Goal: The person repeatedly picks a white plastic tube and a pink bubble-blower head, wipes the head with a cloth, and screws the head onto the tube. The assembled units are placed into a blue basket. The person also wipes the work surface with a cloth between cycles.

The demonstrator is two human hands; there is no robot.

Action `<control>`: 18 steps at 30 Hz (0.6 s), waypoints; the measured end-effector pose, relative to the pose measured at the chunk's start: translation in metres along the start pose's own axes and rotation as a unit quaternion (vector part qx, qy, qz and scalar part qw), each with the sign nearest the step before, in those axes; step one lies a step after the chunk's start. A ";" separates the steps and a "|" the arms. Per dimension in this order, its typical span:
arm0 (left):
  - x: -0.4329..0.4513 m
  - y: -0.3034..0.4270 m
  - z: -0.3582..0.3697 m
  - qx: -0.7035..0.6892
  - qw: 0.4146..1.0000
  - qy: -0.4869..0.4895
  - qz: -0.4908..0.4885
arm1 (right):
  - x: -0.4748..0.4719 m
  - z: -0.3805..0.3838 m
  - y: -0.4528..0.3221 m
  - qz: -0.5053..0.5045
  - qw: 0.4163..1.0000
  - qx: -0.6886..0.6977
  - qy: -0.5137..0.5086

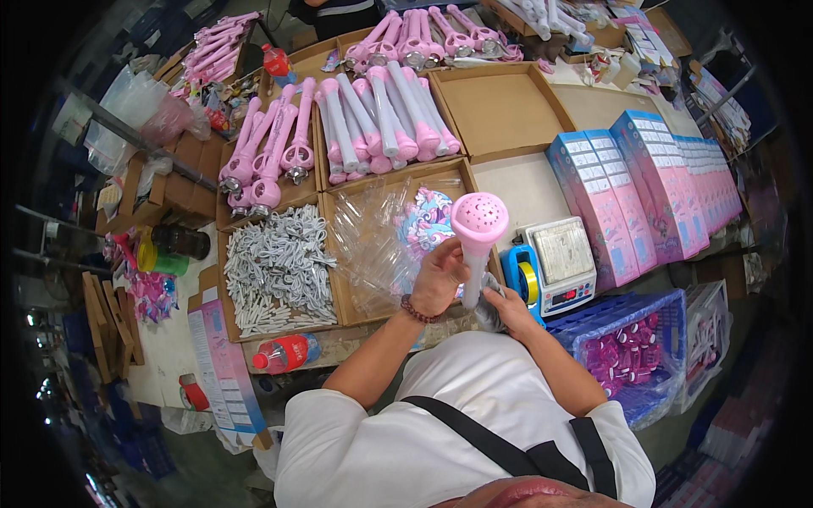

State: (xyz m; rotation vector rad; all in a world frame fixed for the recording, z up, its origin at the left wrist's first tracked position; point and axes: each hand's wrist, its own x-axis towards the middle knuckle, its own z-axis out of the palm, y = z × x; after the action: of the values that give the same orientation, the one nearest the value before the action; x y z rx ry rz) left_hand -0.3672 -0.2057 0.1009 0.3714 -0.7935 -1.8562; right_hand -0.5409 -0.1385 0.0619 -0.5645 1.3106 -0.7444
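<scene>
In front of my chest stands a wand-like toy (477,228) with a pink domed head, pierced with star and moon shapes, and a pale translucent shaft. My left hand (439,270) has its fingers curled at the upper shaft, just under the head. At the lower end of the shaft, my right hand (506,309) grips a grey cloth (488,312), which touches the shaft. Beneath the toy lies a cardboard tray (406,315) with clear plastic pieces (362,247) and mermaid-tail-patterned printed pieces (422,219).
Cardboard trays hold similar wands (381,114), pink wands (273,152) and white cords (279,267). To the right are a digital scale (562,254), blue tape dispenser (522,279), printed boxes (591,197) and blue crate (673,343). A red-labelled bottle (286,354) lies near the front edge.
</scene>
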 end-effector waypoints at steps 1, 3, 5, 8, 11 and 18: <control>0.000 -0.001 -0.002 0.009 1.000 0.001 -0.005 | 0.001 -0.001 0.001 0.002 1.000 -0.009 0.007; 0.000 -0.002 -0.005 0.008 1.000 -0.009 -0.013 | 0.003 -0.002 0.003 -0.004 1.000 0.006 -0.006; -0.001 -0.003 -0.007 -0.004 0.999 -0.034 -0.012 | 0.005 -0.004 0.005 -0.003 1.000 0.011 -0.014; -0.001 -0.003 -0.006 -0.008 0.999 -0.034 -0.012 | 0.006 -0.005 0.007 0.000 1.000 0.012 -0.021; 0.000 -0.002 0.000 0.028 0.999 0.011 -0.010 | 0.006 -0.004 0.005 0.003 1.000 0.007 -0.023; 0.003 0.012 0.009 0.103 0.994 -0.010 -0.035 | 0.004 -0.004 -0.002 0.008 1.000 -0.006 -0.027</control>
State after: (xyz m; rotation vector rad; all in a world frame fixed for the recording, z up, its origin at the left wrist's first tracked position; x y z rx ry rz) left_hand -0.3648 -0.2086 0.1159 0.5183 -1.0014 -1.8502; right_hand -0.5449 -0.1425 0.0607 -0.5795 1.2679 -0.7046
